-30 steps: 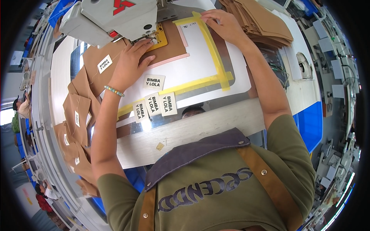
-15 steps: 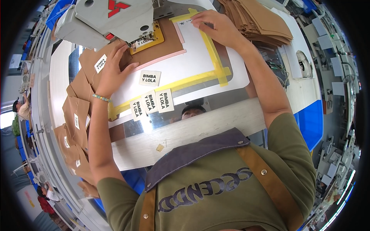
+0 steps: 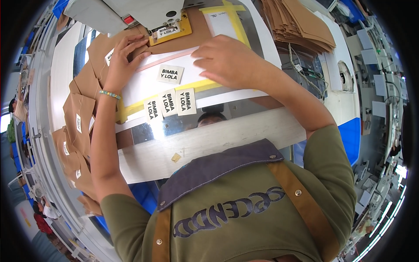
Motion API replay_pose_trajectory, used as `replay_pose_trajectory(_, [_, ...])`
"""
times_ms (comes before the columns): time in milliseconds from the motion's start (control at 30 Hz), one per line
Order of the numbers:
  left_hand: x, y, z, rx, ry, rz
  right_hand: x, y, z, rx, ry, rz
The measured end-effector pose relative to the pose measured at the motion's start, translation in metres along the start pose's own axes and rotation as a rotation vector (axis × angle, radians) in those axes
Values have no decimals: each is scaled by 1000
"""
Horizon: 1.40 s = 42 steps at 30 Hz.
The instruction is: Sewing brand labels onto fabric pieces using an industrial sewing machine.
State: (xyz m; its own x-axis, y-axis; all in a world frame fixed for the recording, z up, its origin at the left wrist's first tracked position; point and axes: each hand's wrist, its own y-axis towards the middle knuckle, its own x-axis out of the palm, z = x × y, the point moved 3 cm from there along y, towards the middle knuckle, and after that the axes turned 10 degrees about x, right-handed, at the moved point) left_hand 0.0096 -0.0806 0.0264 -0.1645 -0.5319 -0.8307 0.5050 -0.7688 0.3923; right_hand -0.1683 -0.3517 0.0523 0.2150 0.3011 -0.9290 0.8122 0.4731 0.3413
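A brown fabric piece [image 3: 200,27] lies on a white template sheet [image 3: 145,84] bordered with yellow tape, beneath a sewing machine head [image 3: 144,13]. The machine's yellow clamp frame [image 3: 187,27] surrounds a white printed label [image 3: 169,30] on the brown piece. My left hand [image 3: 123,61] rests at the piece's left edge, thumb and fingers apart, gripping nothing visible. Over the right part of the sheet is my right hand [image 3: 229,61], its fingers loosely bent, close to a pink strip [image 3: 168,57]. Below lie a loose white label [image 3: 170,74] and several more labels [image 3: 187,102].
Brown pieces with labels [image 3: 83,109] overlap down the table's left side. A thick brown stack [image 3: 301,26] stands at the far right, near cables [image 3: 301,70]. A blue bin [image 3: 349,142] sits beyond the table's right edge. A metal plate [image 3: 244,107] lies in front.
My right hand has come from the template's far right corner nearer to me and leftward, over the sheet. My left hand stays by the brown piece. The whole view has shifted slightly.
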Motion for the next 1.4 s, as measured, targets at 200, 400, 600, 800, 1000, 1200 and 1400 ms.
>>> replay_pose_trajectory(200, [19,8,51,197,129,81,-18,-27,32,203,-167,84])
replay_pose_trajectory(400, [20,5,64,328,162,99,-50,-49,42,274,-142,147])
replay_pose_trajectory(600, [-2,-35,63,468,349,-45,-73,-79,68,394,-153,236])
replay_pose_trajectory(800, [-54,-96,-19,73,529,-17,-67,-82,64,439,-80,211])
replay_pose_trajectory(1000, [-79,-124,-56,-167,740,-44,-44,-46,3,66,-8,130])
replay_pose_trajectory(1200, [-105,-142,-50,-256,857,-213,-117,-66,67,392,-396,428])
replay_pose_trajectory(1400, [-55,-86,52,91,439,-65,-140,-144,148,1010,-450,58])
